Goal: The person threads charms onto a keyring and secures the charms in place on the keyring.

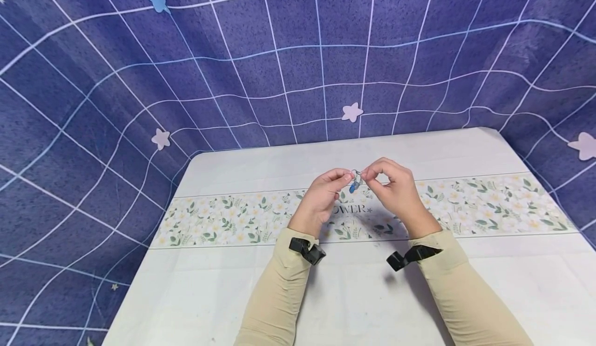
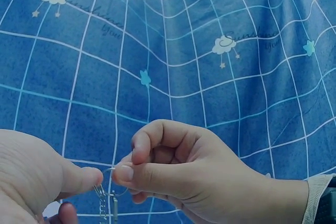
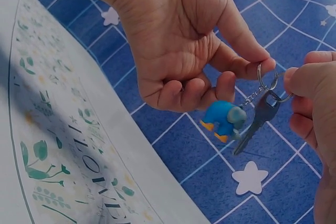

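Both hands are raised a little above a white table (image 1: 223, 289) and meet at a small metal key ring (image 1: 356, 175). My left hand (image 1: 346, 177) pinches the ring from the left between thumb and fingertip. From the right, my right hand (image 1: 368, 174) pinches the same ring. In the right wrist view the key ring (image 3: 269, 81) carries a dark key (image 3: 257, 121) and, on a short chain, a blue figure charm (image 3: 223, 119), both hanging free under the left hand (image 3: 262, 69). The right hand (image 3: 296, 77) shows at the frame's edge. The left wrist view shows the ring (image 2: 113, 182) between both thumbs.
A floral band with printed letters (image 1: 489, 206) runs across the table under the hands. A blue cloth with a white grid and pale stars (image 1: 279, 51) hangs behind and around the table. Black straps sit on both beige sleeves.
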Motion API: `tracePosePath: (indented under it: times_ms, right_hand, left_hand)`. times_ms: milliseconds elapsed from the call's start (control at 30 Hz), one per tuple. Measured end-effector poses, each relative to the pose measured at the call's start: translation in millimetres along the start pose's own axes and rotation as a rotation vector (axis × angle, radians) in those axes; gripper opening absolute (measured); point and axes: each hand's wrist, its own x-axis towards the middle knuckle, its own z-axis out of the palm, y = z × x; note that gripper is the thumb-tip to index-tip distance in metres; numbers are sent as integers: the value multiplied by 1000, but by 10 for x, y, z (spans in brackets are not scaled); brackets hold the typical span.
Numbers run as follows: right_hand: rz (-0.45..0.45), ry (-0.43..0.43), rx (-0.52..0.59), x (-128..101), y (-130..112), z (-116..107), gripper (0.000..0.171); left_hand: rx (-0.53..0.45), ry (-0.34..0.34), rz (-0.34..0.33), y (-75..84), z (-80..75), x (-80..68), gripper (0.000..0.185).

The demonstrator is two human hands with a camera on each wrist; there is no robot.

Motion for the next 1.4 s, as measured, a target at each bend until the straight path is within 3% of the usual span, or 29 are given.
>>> tracePosePath:
  times_ms: [267,600,967,1233,1400]
  right_hand:
    - [5,-2,19,-3,-9,2,29]
    - [-2,7,12,0,-16,-6,29]
    - [18,-21,12,1,-17,-10,29]
    - [8,-13,17,-7,3,-3,29]
    - [14,-21,11,-5,6,-2,29]
  left_hand:
    - [2,-11,34,-28,10,15,15]
    - [39,-5,-22,-36,-35,30,18]
    - [58,-5,-23,-26,-43,25,15]
    - [53,-42,19,-34,-44,37,22]
    - [51,-74,56,-53,-54,39,12]
